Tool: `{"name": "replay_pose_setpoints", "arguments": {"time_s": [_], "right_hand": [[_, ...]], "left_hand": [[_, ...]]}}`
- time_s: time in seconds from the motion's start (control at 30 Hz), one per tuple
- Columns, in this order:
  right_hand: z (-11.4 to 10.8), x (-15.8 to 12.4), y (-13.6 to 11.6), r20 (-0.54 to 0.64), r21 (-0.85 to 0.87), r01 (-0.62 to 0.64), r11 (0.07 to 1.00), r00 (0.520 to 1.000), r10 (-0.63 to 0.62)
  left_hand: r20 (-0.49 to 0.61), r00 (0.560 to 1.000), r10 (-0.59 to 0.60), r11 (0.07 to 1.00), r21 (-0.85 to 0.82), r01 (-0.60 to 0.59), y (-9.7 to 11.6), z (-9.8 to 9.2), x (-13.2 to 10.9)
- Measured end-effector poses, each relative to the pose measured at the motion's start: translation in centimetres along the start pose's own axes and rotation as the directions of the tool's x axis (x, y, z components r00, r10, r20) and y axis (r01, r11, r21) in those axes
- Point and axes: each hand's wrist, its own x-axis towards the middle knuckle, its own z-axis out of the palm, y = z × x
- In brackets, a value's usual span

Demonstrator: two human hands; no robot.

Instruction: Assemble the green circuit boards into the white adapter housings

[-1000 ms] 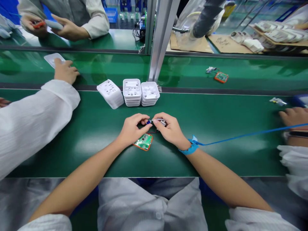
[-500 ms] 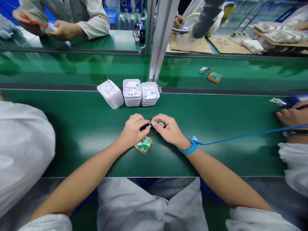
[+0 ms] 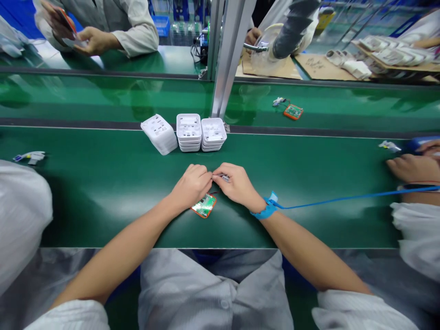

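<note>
My left hand (image 3: 191,185) and my right hand (image 3: 235,184) meet fingertip to fingertip over the green bench mat (image 3: 103,183), both pinched on a small white connector part (image 3: 224,177) with thin wires. The wires run down to a green circuit board with an orange edge (image 3: 205,206), which lies on the mat partly under my left hand. A blue wrist strap (image 3: 264,210) sits on my right wrist, and its blue cord (image 3: 343,198) trails off to the right.
Three stacks of white plastic housings (image 3: 187,131) stand behind my hands. A second circuit board (image 3: 293,111) lies on the belt beyond. Co-workers' sleeves and hands sit at left (image 3: 20,215) and right (image 3: 409,167); a small wired part (image 3: 29,157) lies at left.
My fingertips have closed together over the connector, hiding its blue end. The board on the far belt has drifted left. The left co-worker's arm has pulled back, uncovering a small wired part.
</note>
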Motion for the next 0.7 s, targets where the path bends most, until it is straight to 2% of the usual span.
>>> {"name": "replay_pose_setpoints", "arguments": {"time_s": [0.1,0.17,0.23,0.3,0.37,0.4,0.47,0.53,0.6,0.63,0.67,0.7], "right_hand": [[-0.3,0.3,0.1,0.029,-0.086,0.003,0.996,1.000,0.000],[-1.4,0.7,0.3,0.098,-0.069,-0.009,0.998,0.995,0.015],[-3.1,1.0,0.7,0.221,-0.030,-0.054,0.998,0.974,0.059],[-4.9,1.2,1.1,0.378,-0.033,-0.113,0.993,0.919,0.117],[-6.3,1.1,1.5,0.439,-0.147,-0.115,0.982,0.882,0.169],[-6.8,1.0,1.5,0.396,-0.259,-0.104,0.960,0.895,0.203],[-7.2,0.5,1.3,0.193,-0.528,-0.128,0.840,0.945,0.265],[-7.0,-0.1,0.8,0.020,-0.686,-0.219,0.694,0.948,0.319],[-6.5,-0.7,0.4,0.039,-0.709,-0.238,0.664,0.927,0.373],[-6.3,-1.0,0.3,0.085,-0.696,-0.219,0.684,0.921,0.381],[-6.0,-1.2,0.2,0.122,-0.680,-0.195,0.707,0.920,0.372],[-5.8,-1.3,0.1,0.144,-0.667,-0.174,0.725,0.924,0.354]], "left_hand": [[0.038,0.999,-0.006,1.000,-0.003,0.006,0.1,-0.1,0.1],[0.048,0.999,-0.025,0.999,-0.020,0.026,0.1,-0.9,0.5],[0.015,0.997,-0.075,0.997,-0.014,0.076,-0.2,-2.5,1.2],[-0.040,0.988,-0.147,0.988,0.042,0.149,-0.9,-4.9,2.7],[-0.048,0.978,-0.204,0.967,0.148,0.209,-2.1,-7.6,4.8],[-0.015,0.974,-0.225,0.952,0.210,0.223,-2.8,-8.8,6.1],[0.124,0.954,-0.273,0.918,0.330,0.220,-4.2,-10.5,8.6],[0.316,0.886,-0.338,0.892,0.408,0.195,-5.5,-11.5,10.8],[0.463,0.801,-0.380,0.883,0.439,0.165,-6.3,-11.8,12.2],[0.498,0.778,-0.383,0.884,0.441,0.154,-6.5,-11.9,12.5],[0.498,0.779,-0.381,0.886,0.437,0.154,-6.6,-12.0,12.6],[0.465,0.801,-0.376,0.889,0.425,0.170,-6.6,-12.2,12.5]]}}
